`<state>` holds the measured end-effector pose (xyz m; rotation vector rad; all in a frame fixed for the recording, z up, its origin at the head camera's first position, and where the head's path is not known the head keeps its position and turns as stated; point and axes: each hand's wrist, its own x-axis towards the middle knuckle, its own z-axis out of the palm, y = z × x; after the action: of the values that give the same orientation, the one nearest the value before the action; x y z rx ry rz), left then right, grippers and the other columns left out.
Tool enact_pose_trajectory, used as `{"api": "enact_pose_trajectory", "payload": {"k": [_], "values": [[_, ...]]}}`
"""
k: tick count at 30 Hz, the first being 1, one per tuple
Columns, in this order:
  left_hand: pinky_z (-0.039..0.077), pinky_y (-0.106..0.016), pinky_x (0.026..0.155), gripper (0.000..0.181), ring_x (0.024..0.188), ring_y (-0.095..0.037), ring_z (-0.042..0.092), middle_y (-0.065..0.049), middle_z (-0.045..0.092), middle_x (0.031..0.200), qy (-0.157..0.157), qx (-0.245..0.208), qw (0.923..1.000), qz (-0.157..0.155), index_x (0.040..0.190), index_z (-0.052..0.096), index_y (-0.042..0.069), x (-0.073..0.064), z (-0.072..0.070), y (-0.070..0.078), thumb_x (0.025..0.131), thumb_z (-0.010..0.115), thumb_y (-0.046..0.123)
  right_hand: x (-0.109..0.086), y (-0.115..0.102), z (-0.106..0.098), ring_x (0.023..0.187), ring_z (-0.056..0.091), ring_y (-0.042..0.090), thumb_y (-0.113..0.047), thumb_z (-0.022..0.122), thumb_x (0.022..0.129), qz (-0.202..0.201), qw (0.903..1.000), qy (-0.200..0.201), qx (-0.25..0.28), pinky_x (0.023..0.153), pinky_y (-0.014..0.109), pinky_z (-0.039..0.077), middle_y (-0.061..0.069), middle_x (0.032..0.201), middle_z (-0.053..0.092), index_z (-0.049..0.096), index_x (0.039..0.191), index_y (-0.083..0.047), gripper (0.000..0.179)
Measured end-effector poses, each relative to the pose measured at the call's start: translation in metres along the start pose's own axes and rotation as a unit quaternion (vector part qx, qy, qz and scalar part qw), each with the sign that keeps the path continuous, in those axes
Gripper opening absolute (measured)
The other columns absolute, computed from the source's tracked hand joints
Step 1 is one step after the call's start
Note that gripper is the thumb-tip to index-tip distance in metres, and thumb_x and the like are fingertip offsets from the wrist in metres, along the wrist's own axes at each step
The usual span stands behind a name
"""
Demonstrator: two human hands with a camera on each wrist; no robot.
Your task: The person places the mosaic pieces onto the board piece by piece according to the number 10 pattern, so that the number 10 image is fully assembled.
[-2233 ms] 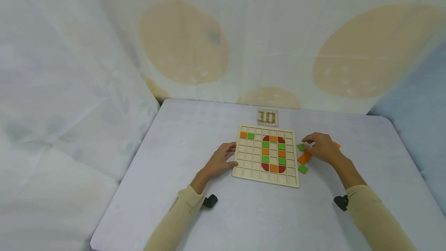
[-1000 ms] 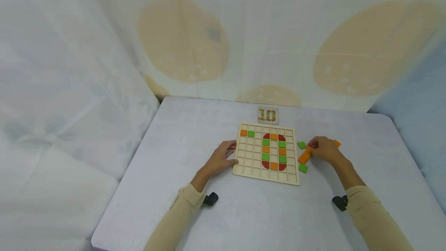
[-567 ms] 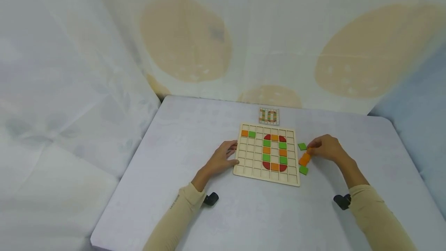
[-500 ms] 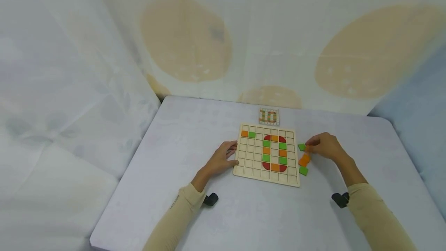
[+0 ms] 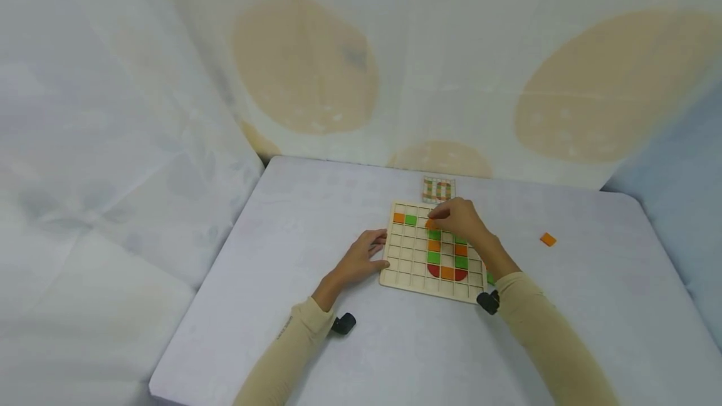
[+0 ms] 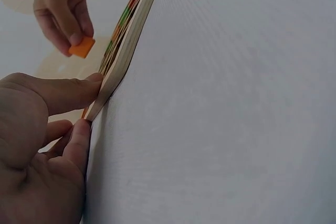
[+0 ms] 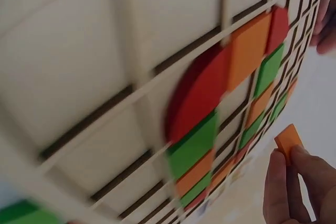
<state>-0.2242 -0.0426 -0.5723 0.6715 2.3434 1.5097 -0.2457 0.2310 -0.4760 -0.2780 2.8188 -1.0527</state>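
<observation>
My right hand (image 5: 462,221) pinches a small orange square tile (image 7: 288,139) between thumb and fingers, above the upper part of a wooden grid board (image 5: 407,262). In the left wrist view the held tile (image 6: 82,48) is apart from the board. Red, orange and green tiles form a rounded ring in the board's right half; its top is partly hidden behind my right hand. An orange tile (image 5: 398,218) and a green tile (image 5: 411,220) sit at the upper left. Along the board's left edge, my left hand (image 5: 358,259) rests with thumb and fingers spread, touching the rim.
Behind the board lies a small pattern card (image 5: 438,189). A loose orange tile (image 5: 548,239) is on the white table (image 5: 586,281) to the right. Beside the board's right edge, a green tile (image 5: 490,279) shows partly; my right forearm hides that area.
My right hand has picked an orange tile from the loose pile on the right and carried it left over the board. My left hand stays at the left edge.
</observation>
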Motion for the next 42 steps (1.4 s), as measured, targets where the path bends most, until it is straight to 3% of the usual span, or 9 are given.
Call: {"api": "enact_pose_trajectory", "payload": {"k": [6, 22, 25, 30, 34, 38, 42], "values": [[0.036, -0.014, 0.108, 0.078, 0.129, -0.014, 0.043, -0.004, 0.042, 0.139, -0.008, -0.01, 0.9998, 0.012, 0.149, 0.034, 0.007, 0.002, 0.001, 0.001, 0.083, 0.076, 0.001, 0.015, -0.018, 0.022, 0.091, 0.067, 0.027, -0.006, 0.071, 0.088, -0.039, 0.999, -0.013, 0.017, 0.079, 0.04, 0.061, 0.012, 0.1, 0.072, 0.076, 0.102, 0.0, 0.015], [0.036, -0.014, 0.109, 0.078, 0.129, -0.013, 0.043, -0.004, 0.042, 0.138, -0.015, -0.018, 0.9995, 0.02, 0.149, 0.033, 0.006, 0.002, 0.006, 0.003, 0.084, 0.075, 0.001, 0.018, -0.015, 0.039, 0.085, 0.067, 0.023, -0.003, 0.069, 0.088, -0.027, 0.9989, -0.019, -0.033, 0.073, 0.035, 0.062, 0.01, 0.097, 0.072, 0.077, 0.1, -0.001, 0.014], [0.036, -0.014, 0.109, 0.078, 0.129, -0.014, 0.043, -0.004, 0.042, 0.137, -0.018, -0.021, 0.9994, 0.022, 0.149, 0.033, 0.006, 0.001, 0.006, 0.002, 0.083, 0.075, 0.001, 0.016, -0.016, 0.042, 0.083, 0.066, 0.023, -0.002, 0.07, 0.087, -0.042, 0.9967, -0.036, -0.059, 0.07, 0.034, 0.061, 0.01, 0.093, 0.072, 0.077, 0.094, -0.001, 0.01], [0.036, -0.015, 0.109, 0.078, 0.13, -0.015, 0.043, -0.005, 0.041, 0.138, -0.015, -0.03, 0.9991, 0.027, 0.149, 0.033, 0.005, 0.001, 0.005, 0.002, 0.083, 0.075, -0.001, 0.011, -0.021, 0.044, 0.088, 0.067, 0.025, -0.003, 0.07, 0.087, -0.085, 0.9907, -0.054, -0.092, 0.078, 0.039, 0.061, 0.008, 0.091, 0.073, 0.078, 0.089, -0.002, 0.008], [0.036, -0.014, 0.109, 0.078, 0.13, -0.014, 0.042, -0.005, 0.041, 0.139, -0.011, -0.029, 0.9991, 0.027, 0.149, 0.033, 0.004, 0.002, 0.005, 0.002, 0.083, 0.075, -0.002, 0.009, -0.023, 0.043, 0.089, 0.067, 0.025, -0.001, 0.067, 0.087, -0.107, 0.9886, -0.059, -0.088, 0.08, 0.04, 0.061, 0.009, 0.093, 0.073, 0.078, 0.091, -0.001, 0.012], [0.036, -0.014, 0.108, 0.078, 0.13, -0.014, 0.042, -0.005, 0.042, 0.138, -0.016, -0.024, 0.9994, 0.022, 0.149, 0.033, 0.005, 0.001, 0.006, 0.002, 0.083, 0.075, -0.001, 0.005, -0.019, 0.036, 0.085, 0.065, 0.021, -0.006, 0.067, 0.09, -0.088, 0.9916, -0.062, -0.071, 0.075, 0.036, 0.06, 0.008, 0.094, 0.072, 0.077, 0.096, -0.001, 0.013], [0.036, -0.012, 0.107, 0.079, 0.129, -0.013, 0.043, -0.003, 0.043, 0.137, -0.011, -0.013, 0.9998, 0.012, 0.149, 0.033, 0.006, 0.0, 0.007, 0.002, 0.083, 0.076, 0.0, 0.001, -0.003, 0.015, 0.086, 0.065, 0.024, -0.008, 0.066, 0.092, -0.078, 0.995, -0.024, -0.058, 0.075, 0.038, 0.061, 0.01, 0.097, 0.071, 0.075, 0.098, 0.001, 0.014]]}}
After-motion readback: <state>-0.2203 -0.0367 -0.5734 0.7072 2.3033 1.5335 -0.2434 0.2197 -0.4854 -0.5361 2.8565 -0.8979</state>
